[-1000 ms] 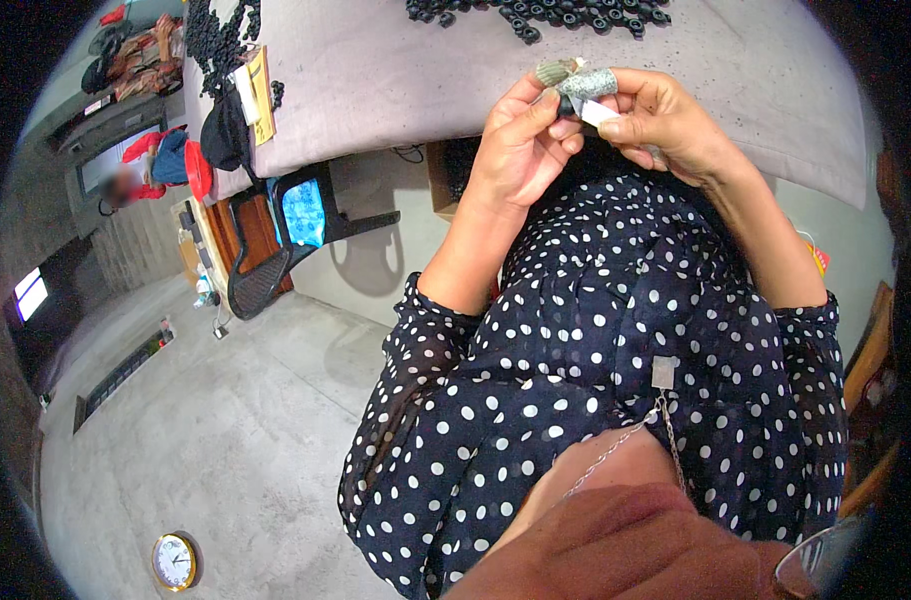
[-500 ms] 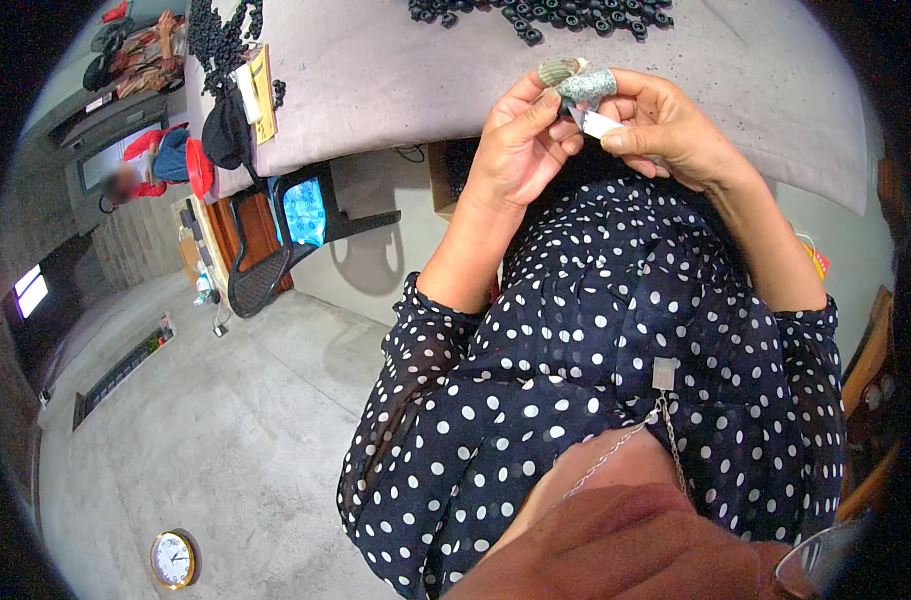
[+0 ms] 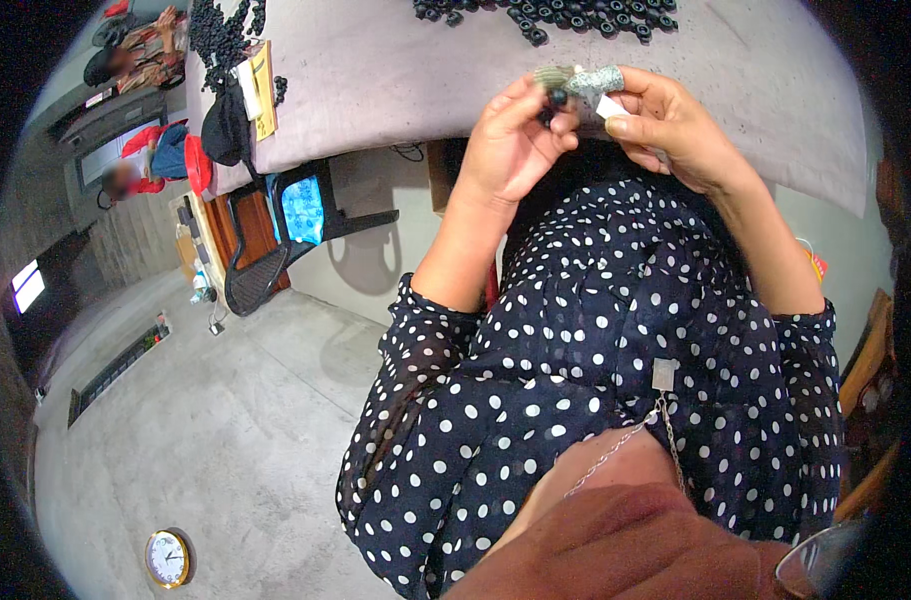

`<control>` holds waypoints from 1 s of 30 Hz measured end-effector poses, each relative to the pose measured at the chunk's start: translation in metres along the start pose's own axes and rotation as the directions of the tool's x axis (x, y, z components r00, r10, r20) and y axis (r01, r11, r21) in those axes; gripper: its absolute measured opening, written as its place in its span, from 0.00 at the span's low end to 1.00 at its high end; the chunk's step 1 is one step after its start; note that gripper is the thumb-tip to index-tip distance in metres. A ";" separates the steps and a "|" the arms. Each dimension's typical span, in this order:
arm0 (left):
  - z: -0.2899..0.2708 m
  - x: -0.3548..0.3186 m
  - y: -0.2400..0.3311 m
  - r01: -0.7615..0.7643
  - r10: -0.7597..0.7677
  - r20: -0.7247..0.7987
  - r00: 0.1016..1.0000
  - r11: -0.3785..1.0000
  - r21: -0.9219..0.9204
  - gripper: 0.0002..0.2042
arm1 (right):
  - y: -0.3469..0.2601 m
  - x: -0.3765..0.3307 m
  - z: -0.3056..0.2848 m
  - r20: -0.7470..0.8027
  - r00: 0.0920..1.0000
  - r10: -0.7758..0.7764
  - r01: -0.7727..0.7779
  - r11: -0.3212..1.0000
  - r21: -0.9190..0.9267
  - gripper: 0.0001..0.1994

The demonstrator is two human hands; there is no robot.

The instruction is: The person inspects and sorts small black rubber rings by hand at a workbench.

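Over the near edge of the cloth-covered table, my left hand (image 3: 510, 145) pinches a small round black part (image 3: 557, 98) between thumb and fingers. A green ribbed cover (image 3: 553, 76) wraps its index fingertip. Close by on the right, my right hand (image 3: 670, 130) is closed on a small flat white piece (image 3: 608, 106), whose kind I cannot make out. Its index finger wears a speckled grey-green cover (image 3: 599, 81). The two covered fingertips almost meet above the black part. Motion blurs the left fingers somewhat.
Several black ring-like parts (image 3: 585, 18) lie spread at the table's far side. More black pieces (image 3: 220, 60) are heaped at the left, near a yellow-edged box (image 3: 263, 90) and a black cloth item (image 3: 225, 130). Beyond are a chair (image 3: 255, 285) and a person in red (image 3: 145, 165).
My left hand has shifted slightly left, opening a gap from my right hand. The black part now shows more plainly, and the white piece has tilted more upright.
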State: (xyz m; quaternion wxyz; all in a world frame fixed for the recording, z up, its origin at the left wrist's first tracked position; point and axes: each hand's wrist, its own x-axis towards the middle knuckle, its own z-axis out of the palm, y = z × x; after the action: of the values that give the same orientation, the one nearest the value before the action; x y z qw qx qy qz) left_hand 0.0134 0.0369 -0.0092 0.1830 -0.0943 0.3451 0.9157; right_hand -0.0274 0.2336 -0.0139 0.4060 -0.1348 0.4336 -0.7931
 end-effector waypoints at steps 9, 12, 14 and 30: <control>-0.014 0.029 0.046 -0.044 0.162 -0.209 0.964 0.878 0.478 0.11 | -0.003 0.000 0.001 -0.138 0.986 -0.091 0.048 0.957 -0.285 0.13; -0.013 0.048 0.041 -0.146 0.484 -0.091 0.870 0.431 0.890 0.07 | -0.005 -0.001 0.001 -0.175 0.981 -0.078 0.031 0.965 -0.260 0.12; -0.005 0.056 0.040 -0.203 0.570 0.195 0.798 -0.051 0.978 0.08 | -0.003 0.000 -0.003 -0.170 0.981 -0.097 0.048 0.960 -0.275 0.12; -0.019 0.034 0.013 -0.171 0.528 -0.034 0.849 0.335 0.927 0.08 | -0.002 0.002 0.000 -0.219 0.925 -0.310 0.237 0.922 -0.305 0.11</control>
State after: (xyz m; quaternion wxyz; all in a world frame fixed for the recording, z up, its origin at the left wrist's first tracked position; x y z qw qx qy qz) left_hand -0.0222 0.0241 -0.0255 -0.0611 -0.0553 0.8158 0.5724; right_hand -0.0294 0.2332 -0.0132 0.2066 -0.1427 0.5656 -0.7855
